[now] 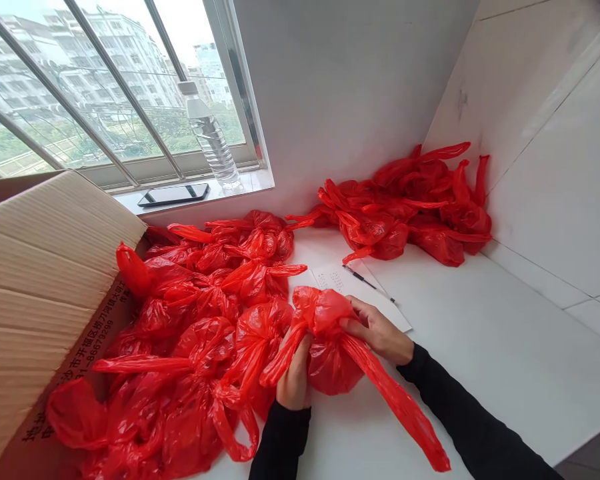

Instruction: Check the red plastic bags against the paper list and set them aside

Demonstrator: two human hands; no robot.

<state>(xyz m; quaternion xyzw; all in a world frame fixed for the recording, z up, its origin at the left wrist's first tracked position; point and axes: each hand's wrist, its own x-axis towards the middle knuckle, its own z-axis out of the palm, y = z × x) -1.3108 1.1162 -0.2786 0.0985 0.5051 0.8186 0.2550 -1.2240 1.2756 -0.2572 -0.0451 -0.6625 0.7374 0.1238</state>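
A knotted red plastic bag (334, 363) is held between my two hands, just above the white table. My left hand (295, 373) grips its near left side, fingers partly hidden behind the plastic. On the other side, my right hand (377, 330) pinches the bag near its knot, thumb on top. One long twisted handle hangs down toward the lower right, and a shorter one crosses my left hand. What the bag contains cannot be made out. Close by on the left lies a large pile of similar tied red bags (195, 333), touching or nearly touching my left hand.
An open cardboard box (55, 247) stands at the left. A second heap of red bags (405, 207) lies in the back right corner. On the white table (480, 320) are a paper (395, 317) and a pen (367, 281). The windowsill holds a phone (174, 195) and a water bottle (214, 143).
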